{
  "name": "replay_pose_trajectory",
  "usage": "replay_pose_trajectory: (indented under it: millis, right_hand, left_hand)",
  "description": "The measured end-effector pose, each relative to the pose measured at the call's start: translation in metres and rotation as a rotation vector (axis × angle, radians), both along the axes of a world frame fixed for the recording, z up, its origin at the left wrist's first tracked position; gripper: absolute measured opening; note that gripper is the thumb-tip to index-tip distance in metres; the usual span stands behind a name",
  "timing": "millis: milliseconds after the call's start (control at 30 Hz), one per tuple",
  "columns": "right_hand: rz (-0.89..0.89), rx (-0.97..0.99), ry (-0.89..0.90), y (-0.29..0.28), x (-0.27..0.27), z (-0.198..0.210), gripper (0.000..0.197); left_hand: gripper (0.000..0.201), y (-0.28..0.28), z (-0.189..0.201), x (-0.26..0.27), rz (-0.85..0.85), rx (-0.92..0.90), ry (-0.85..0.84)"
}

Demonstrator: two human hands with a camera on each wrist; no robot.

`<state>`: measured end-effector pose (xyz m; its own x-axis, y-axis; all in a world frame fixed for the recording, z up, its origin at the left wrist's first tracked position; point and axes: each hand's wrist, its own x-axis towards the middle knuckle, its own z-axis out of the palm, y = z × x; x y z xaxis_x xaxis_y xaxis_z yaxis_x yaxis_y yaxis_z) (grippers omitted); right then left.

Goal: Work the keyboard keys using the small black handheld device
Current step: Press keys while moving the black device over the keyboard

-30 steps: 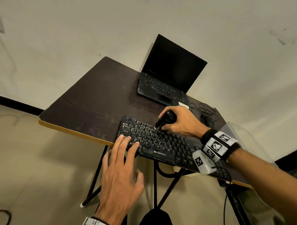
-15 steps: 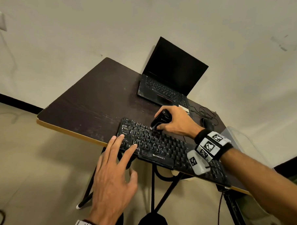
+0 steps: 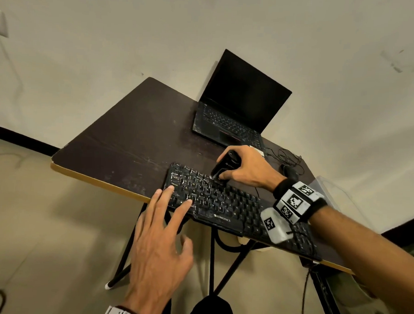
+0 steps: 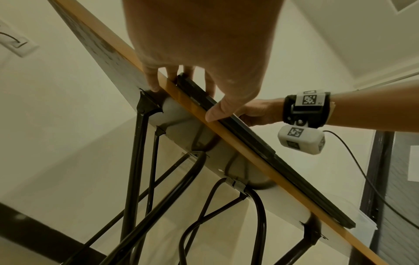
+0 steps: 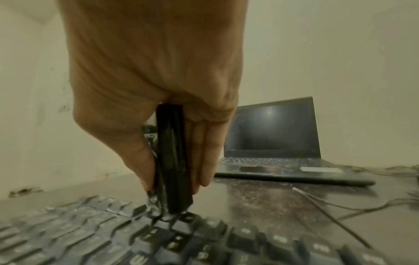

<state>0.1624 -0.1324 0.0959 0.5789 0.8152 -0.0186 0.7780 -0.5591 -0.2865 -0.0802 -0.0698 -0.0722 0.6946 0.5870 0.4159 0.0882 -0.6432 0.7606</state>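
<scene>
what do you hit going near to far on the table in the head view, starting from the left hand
left hand → keyboard → small black handheld device held upright on the keys by the right hand → laptop

Left half of the table [image 3: 121,139]: bare dark top, open to approach from the left and near edges. Back right corner is taken by the open laptop [image 3: 236,115], lid upright against the wall. Between laptop and keyboard [image 3: 223,202] only a narrow strip of top is left, and it is partly filled by the right hand [image 3: 250,168] gripping the black device [image 3: 224,167], tip down on the upper key rows. Right of that hand, a mouse [image 3: 289,172] and loose cables [image 3: 286,158] clutter the surface. The keyboard's left near corner is covered by the left hand [image 3: 159,240], fingers spread. Beneath the top, black legs [image 4: 136,161] and a hanging cord [image 4: 204,211] cross the space.
</scene>
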Motion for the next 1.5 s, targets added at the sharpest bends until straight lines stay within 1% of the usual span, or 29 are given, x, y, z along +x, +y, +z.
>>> replay_pose_trajectory:
  millis: [100, 233, 300, 367, 433, 500, 567, 667, 733, 833, 900, 1033, 1100, 1200, 1367, 1433, 1500]
  right_hand:
    - [0.031, -0.024, 0.038, -0.004, -0.002, 0.0, 0.033]
    - [-0.008, -0.013, 0.004, -0.011, -0.002, 0.001, 0.032]
    - [0.015, -0.037, -0.013, -0.012, -0.005, 0.002, 0.033]
    - [0.026, -0.059, -0.007, -0.016, -0.005, 0.002, 0.033]
    - [-0.004, -0.064, 0.003, -0.021, -0.001, 0.004, 0.033]
    - [-0.033, -0.068, -0.001, -0.022, 0.001, 0.004, 0.033]
    - [0.004, -0.047, -0.042, -0.016, -0.007, 0.003, 0.031]
    - [0.061, 0.016, -0.009, -0.004, -0.018, -0.003, 0.032]
    - [0.05, 0.034, 0.003, -0.007, -0.013, -0.004, 0.032]
    - [-0.005, -0.034, -0.023, -0.023, -0.004, 0.003, 0.032]
    - [-0.013, -0.046, -0.03, -0.028, -0.006, 0.004, 0.032]
    - [0.057, 0.029, -0.025, -0.012, -0.025, -0.005, 0.032]
    - [0.044, 0.047, -0.027, -0.008, -0.023, -0.005, 0.033]
    - [-0.011, 0.017, -0.05, -0.01, -0.015, -0.001, 0.032]
    - [0.066, 0.0, -0.047, 0.003, -0.025, 0.0, 0.033]
    - [0.025, 0.023, -0.034, 0.006, -0.023, 0.001, 0.034]
    - [0.027, 0.022, -0.075, 0.006, -0.023, 0.0, 0.033]
  left_hand:
    - [0.089, 0.003, -0.002, 0.001, -0.003, 0.007, 0.018]
    - [0.085, 0.002, -0.001, 0.002, -0.011, 0.019, 0.019]
    - [0.081, 0.004, -0.002, 0.001, -0.003, 0.024, -0.008]
    - [0.084, 0.002, -0.003, 0.001, -0.008, 0.028, -0.005]
    - [0.092, 0.003, -0.005, 0.002, -0.013, 0.033, 0.007]
    - [0.094, 0.003, -0.006, 0.003, -0.026, 0.036, 0.033]
    - [0.09, 0.004, -0.005, 0.004, -0.02, 0.039, 0.016]
    - [0.081, 0.004, -0.002, 0.003, -0.007, 0.057, 0.028]
    - [0.081, 0.004, -0.003, 0.001, -0.015, 0.077, 0.03]
    - [0.082, 0.005, -0.004, 0.001, -0.025, 0.077, 0.056]
    - [0.087, 0.004, -0.003, 0.003, -0.02, 0.065, 0.063]
    - [0.09, 0.001, -0.002, 0.004, -0.017, 0.05, 0.061]
    - [0.09, 0.002, -0.001, 0.002, -0.019, 0.063, 0.071]
    - [0.091, 0.003, -0.002, 0.002, -0.015, 0.068, 0.074]
    - [0.089, 0.003, -0.002, 0.003, -0.011, 0.073, 0.053]
    - [0.089, 0.002, -0.003, 0.003, -0.011, 0.083, 0.073]
    - [0.086, 0.003, -0.004, 0.002, -0.012, 0.076, 0.066]
